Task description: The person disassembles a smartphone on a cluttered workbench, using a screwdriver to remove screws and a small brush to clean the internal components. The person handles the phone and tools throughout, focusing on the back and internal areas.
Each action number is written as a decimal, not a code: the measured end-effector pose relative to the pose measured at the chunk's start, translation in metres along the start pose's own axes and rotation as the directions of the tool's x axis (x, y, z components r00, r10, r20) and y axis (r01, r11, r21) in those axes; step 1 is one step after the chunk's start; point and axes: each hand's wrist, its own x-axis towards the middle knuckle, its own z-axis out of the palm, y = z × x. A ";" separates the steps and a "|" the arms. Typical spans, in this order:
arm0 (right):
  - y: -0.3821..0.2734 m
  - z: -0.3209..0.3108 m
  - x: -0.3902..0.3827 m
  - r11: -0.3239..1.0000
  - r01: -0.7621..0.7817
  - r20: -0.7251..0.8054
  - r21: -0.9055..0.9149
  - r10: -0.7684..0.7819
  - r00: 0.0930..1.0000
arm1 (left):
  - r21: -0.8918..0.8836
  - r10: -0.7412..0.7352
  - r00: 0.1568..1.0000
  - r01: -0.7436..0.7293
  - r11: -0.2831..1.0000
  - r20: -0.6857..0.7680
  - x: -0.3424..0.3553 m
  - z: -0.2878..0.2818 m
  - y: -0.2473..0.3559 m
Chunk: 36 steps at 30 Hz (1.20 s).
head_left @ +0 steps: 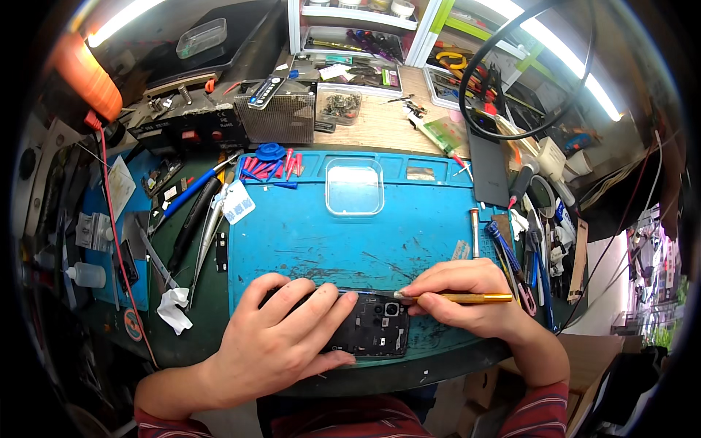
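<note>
A black smartphone [374,334] with its back cover off lies on the blue work mat [292,219], near the mat's front edge. Its inner parts and camera lenses are exposed at the right end. My left hand [281,332] grips it across the left part, fingers over the top and thumb along the near edge, hiding that portion. Between the thumb and fingers of my right hand [464,296] is a slim gold-handled tool [475,298]. Its pale tip meets the phone's far edge beside the lenses; the exact kind of tip is too small to tell.
A clear plastic box [354,188] stands at the mat's far side, with red and blue nozzle-like pieces [272,164] to its left. Tweezers [208,226] and a crumpled tissue [174,310] lie left. A screwdriver [475,233] and crowded tools line the right. A black cable [467,87] loops overhead.
</note>
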 end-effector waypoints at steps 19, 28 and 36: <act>0.000 0.000 0.004 0.998 0.033 0.027 -0.047 -0.032 0.999 | 0.033 -0.003 0.994 -0.001 0.999 0.109 0.002 -0.004 0.001; -0.001 0.001 0.004 0.998 0.038 0.028 -0.057 -0.037 0.999 | 0.035 -0.001 0.994 -0.003 0.999 0.112 0.002 -0.004 0.002; 0.000 0.002 0.004 0.998 0.028 0.033 -0.048 -0.027 0.999 | 0.045 -0.003 0.994 -0.002 0.999 0.110 0.003 -0.004 0.002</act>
